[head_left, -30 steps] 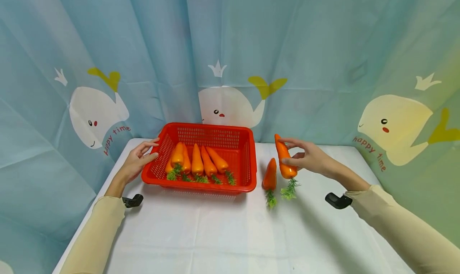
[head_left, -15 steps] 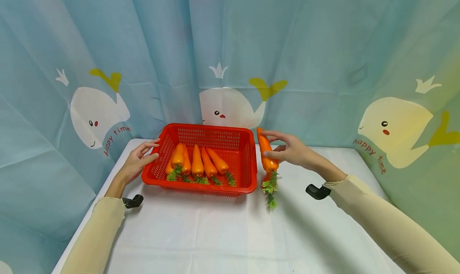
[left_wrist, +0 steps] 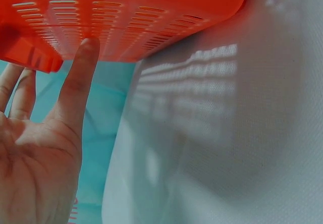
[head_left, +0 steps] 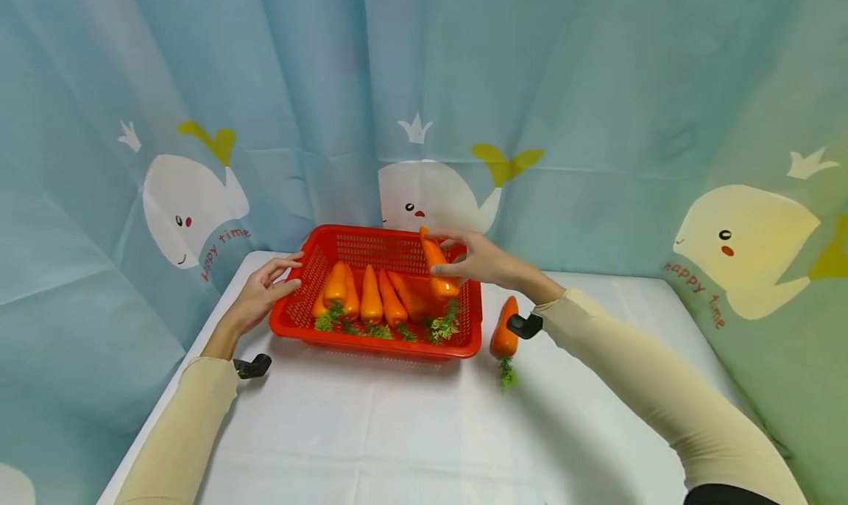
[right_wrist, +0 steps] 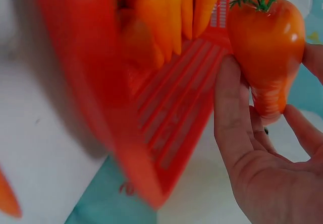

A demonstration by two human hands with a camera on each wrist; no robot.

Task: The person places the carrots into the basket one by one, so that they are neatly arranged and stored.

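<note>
My right hand (head_left: 480,258) pinches an orange carrot (head_left: 437,268) with a green leafy top, its leaves hanging down. It holds this carrot above the right part of a red plastic basket (head_left: 377,348). In the right wrist view the held carrot (right_wrist: 265,47) sits between thumb and fingers, apart from the basket floor. Several carrots (head_left: 372,299) lie side by side in the basket's left and middle. My left hand (head_left: 261,295) rests at the basket's left end with fingers extended; in the left wrist view its thumb (left_wrist: 81,77) touches the slotted wall (left_wrist: 116,27).
One more carrot (head_left: 506,328) lies on the white tabletop (head_left: 411,431), just right of the basket. A blue curtain (head_left: 583,122) with whale prints hangs behind and around the table. Dark wrist camera mounts (head_left: 525,326) stick out from both forearms.
My right hand has carried the carrot leftward, from the table right of the basket to over its inside. The left hand has stayed at the basket's end. The view has shifted slightly.
</note>
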